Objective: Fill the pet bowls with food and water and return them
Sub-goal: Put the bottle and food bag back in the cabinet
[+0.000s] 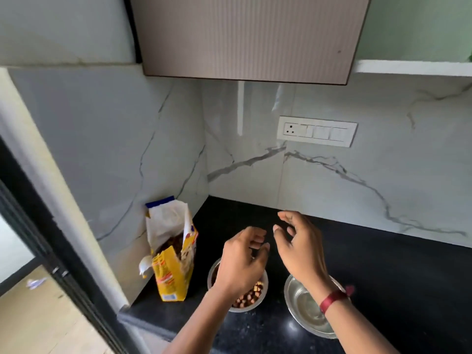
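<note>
A steel bowl [251, 301] with brown and tan kibble stands on the black counter [383, 272]. To its right sits a second steel bowl [304, 306] that looks empty. An open yellow pet food bag [173, 259] stands upright at the left, near the counter's corner. My left hand [242, 261] hovers over the kibble bowl with its fingers loosely curled and nothing visible in them. Just beside it, my right hand [298, 244] is raised above the counter with relaxed fingers, holding nothing. A red thread band circles the right wrist.
Marble wall panels enclose the counter at the back and left. A switch plate [316, 131] is on the back wall, and a cabinet [245, 37] hangs overhead. A white object [145, 265] lies behind the bag. The counter's front edge drops to a floor at the left.
</note>
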